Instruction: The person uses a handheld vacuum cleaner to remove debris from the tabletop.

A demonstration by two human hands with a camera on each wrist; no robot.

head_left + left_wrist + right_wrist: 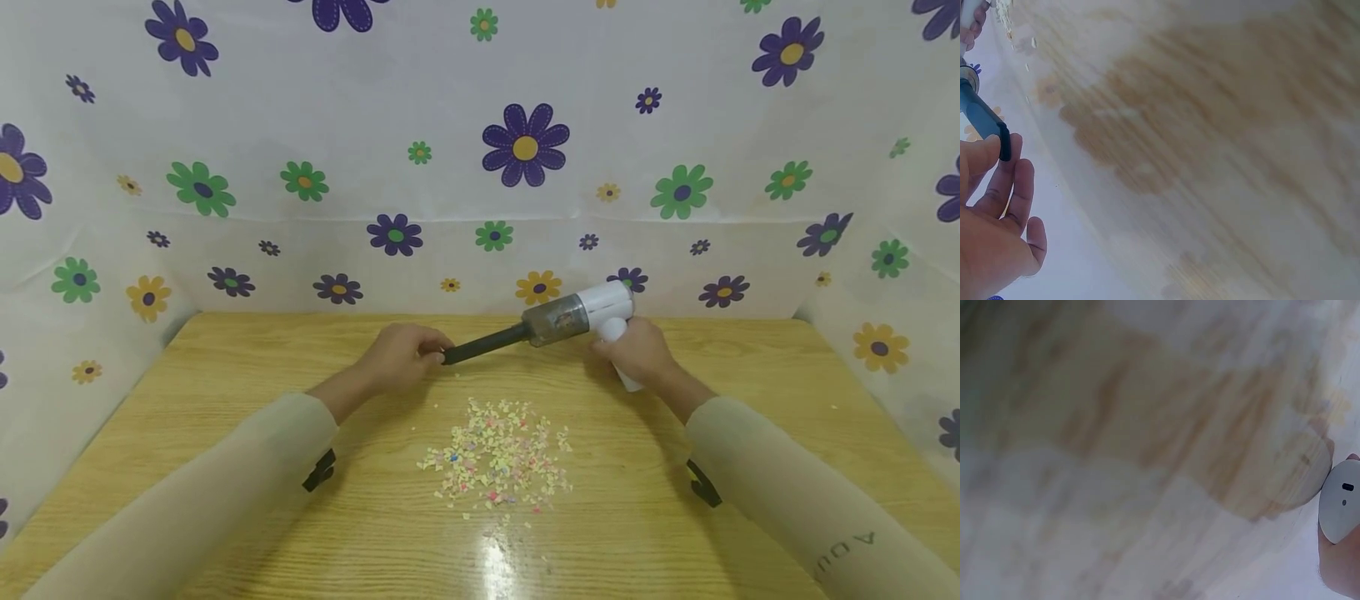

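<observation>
A white handheld vacuum cleaner [611, 304] with a clear grey dust cup and a black nozzle [487, 343] is held above the back of the wooden table. My right hand [637, 354] grips its white handle; in the right wrist view only the handle's base [1340, 501] and part of the hand show. With thumb and fingertips my left hand [397, 358] pinches the nozzle's tip, seen closer in the left wrist view at the nozzle end [1004, 140]. In front of the vacuum lies a loose patch of small paper bits [502, 454], mostly pale yellow with some pink and blue.
The wooden table [300, 517] reaches back to a white cloth [450, 100] printed with purple, green and yellow flowers, which also hangs at both sides. A few stray bits lie away from the patch. Dark wrist devices [321, 471] hang below both sleeves.
</observation>
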